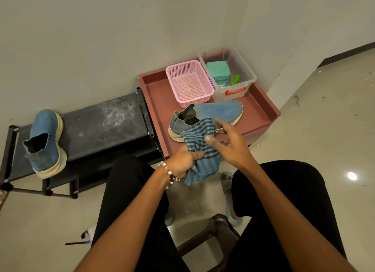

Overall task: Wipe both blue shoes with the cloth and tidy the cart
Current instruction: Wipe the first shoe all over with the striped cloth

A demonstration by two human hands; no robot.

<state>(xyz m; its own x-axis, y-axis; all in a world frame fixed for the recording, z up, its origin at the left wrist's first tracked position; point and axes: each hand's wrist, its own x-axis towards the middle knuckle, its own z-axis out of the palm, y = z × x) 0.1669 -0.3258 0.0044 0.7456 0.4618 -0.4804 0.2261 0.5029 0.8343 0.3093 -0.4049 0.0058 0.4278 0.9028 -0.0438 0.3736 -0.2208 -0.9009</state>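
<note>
One blue shoe (217, 112) lies on its side on the dark red cart top (257, 111), toe to the right. The other blue shoe (45, 142) stands on the black rack (101, 125) at the left. My left hand (183, 162) grips a blue striped cloth (200, 156) in front of the cart's near edge. My right hand (229, 142) hovers beside the cloth with fingers spread, touching its upper part near the shoe's heel.
A pink mesh basket (189, 83) and a clear bin (233, 75) holding a teal box stand at the cart's back. My legs in black trousers fill the foreground, above a dark stool (215, 231). The wall is close behind.
</note>
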